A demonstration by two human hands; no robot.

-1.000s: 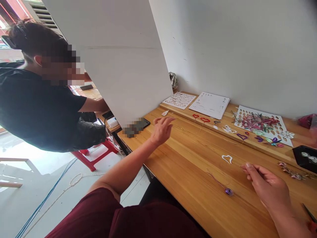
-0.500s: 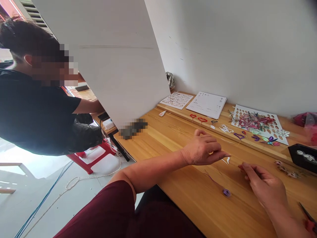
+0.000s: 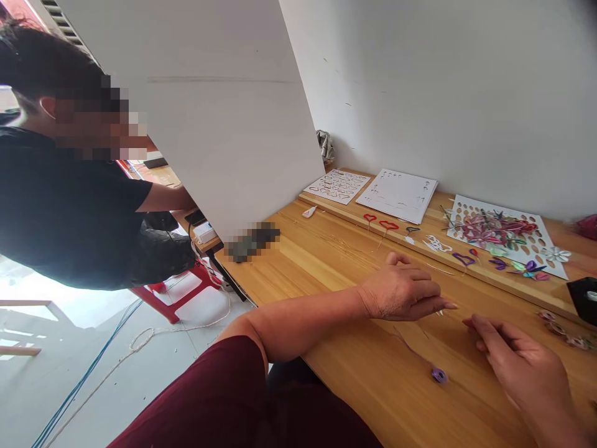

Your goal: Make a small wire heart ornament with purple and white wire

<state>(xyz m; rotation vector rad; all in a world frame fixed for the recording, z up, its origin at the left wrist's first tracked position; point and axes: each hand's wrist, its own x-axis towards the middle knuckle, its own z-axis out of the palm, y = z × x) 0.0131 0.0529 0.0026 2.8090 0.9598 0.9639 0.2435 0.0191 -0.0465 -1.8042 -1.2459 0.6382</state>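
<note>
My left hand (image 3: 405, 290) rests low on the wooden table (image 3: 326, 274). Its fingers are pressed together and point right, covering most of a small white heart-shaped cutout (image 3: 439, 313). My right hand (image 3: 515, 361) lies just to its right, thumb and fingers pinched as if on a fine strand that I cannot make out. The two sets of fingertips are a short gap apart. A small purple paper coil (image 3: 438, 374) with a thin tail lies on the table in front of both hands.
A big white board (image 3: 224, 112) leans over the table's left end. A person in a black shirt (image 3: 69, 205) bends beside it, near a red stool (image 3: 177, 292). Along the wall lie white stencil sheets (image 3: 398, 194), a perforated sheet with coloured paper flowers (image 3: 504, 233), red wire hearts (image 3: 380, 223) and a black tray (image 3: 585, 295).
My left hand swung from the far left of the table, where it was raised and open, to the right and down over the white heart, closing its fingers. My right hand barely moved.
</note>
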